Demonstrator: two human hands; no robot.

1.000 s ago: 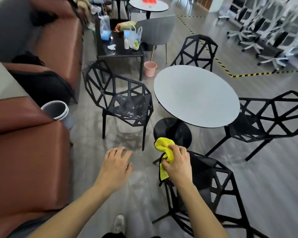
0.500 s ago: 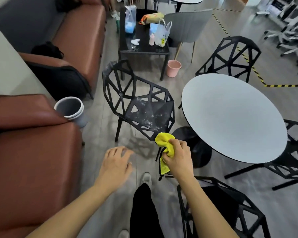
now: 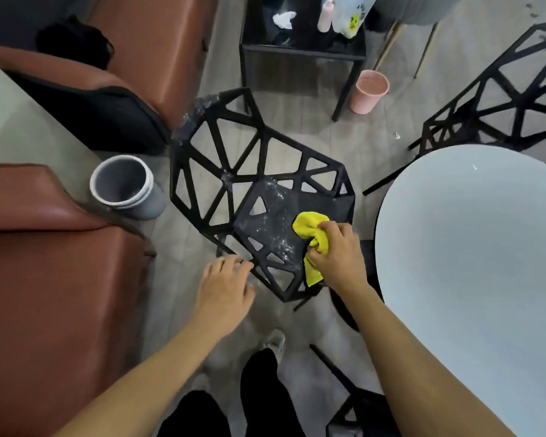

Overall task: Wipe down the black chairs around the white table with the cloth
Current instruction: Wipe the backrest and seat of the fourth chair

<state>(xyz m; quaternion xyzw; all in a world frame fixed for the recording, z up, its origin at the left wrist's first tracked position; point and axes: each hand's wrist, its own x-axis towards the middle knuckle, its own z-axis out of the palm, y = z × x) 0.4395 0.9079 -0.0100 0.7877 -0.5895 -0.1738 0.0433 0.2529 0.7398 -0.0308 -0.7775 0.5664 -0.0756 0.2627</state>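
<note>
Grey wood-look floor (image 3: 284, 121) under dusty black chair (image 3: 265, 222), white table (image 3: 473, 247) beside

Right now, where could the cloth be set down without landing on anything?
The white table shows only bare top. Bare floor lies between the dusty black chair and the pink bin. The small black table is crowded with bottles and a bag.

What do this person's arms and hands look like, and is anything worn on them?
Both forearms are bare as far as the picture shows: no sleeves, gloves, watch or rings are visible on the left hand or the right hand. Lower down, black trousers and a pale shoe show.
</note>
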